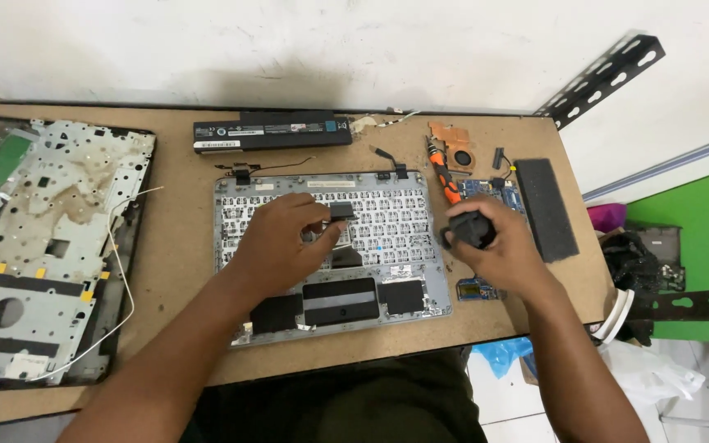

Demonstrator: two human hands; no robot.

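Left hand (276, 238): its fingers (322, 215) were closed on a small black strip (340, 211), pinched just above the keyboard frame (330, 254).
Right hand (498, 242): its fingers were wrapped tight around a small black part (469, 228), beside the frame's right edge.
Black strip: it sat at the fingertips, over the top middle of the frame.
Doing it well: it was best to pull the strip slowly and flat, so nothing thin would tear.
Worktop (182, 238): it carried the frame.

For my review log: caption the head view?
Left hand pinches black tape over laptop keyboard frame; right hand holds black roll.
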